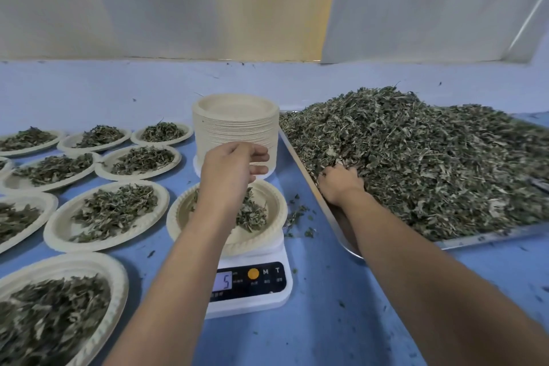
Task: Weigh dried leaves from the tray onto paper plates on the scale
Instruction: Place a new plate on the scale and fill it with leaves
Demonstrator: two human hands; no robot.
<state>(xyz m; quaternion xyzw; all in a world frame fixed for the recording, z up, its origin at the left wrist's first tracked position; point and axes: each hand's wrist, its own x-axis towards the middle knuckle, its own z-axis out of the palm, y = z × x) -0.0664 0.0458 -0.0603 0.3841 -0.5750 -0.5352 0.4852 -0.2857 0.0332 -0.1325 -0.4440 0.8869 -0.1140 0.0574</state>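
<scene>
The dried leaves (416, 157) lie heaped in the metal tray (481, 238) at the frame's right. They look light, loose and crumbly, so a gentle scooped handful suits them. The right hand (340, 184) curls its fingers into them. The left hand (234, 169), fingers loosely apart, hovers over the paper plate (274, 205) on the scale (252, 300).

Filled plates (58, 232) crowd the left; plate stack (234, 134) and heaped tray (475, 239) block centre and right; bare table (326, 306) opens at lower right.
</scene>
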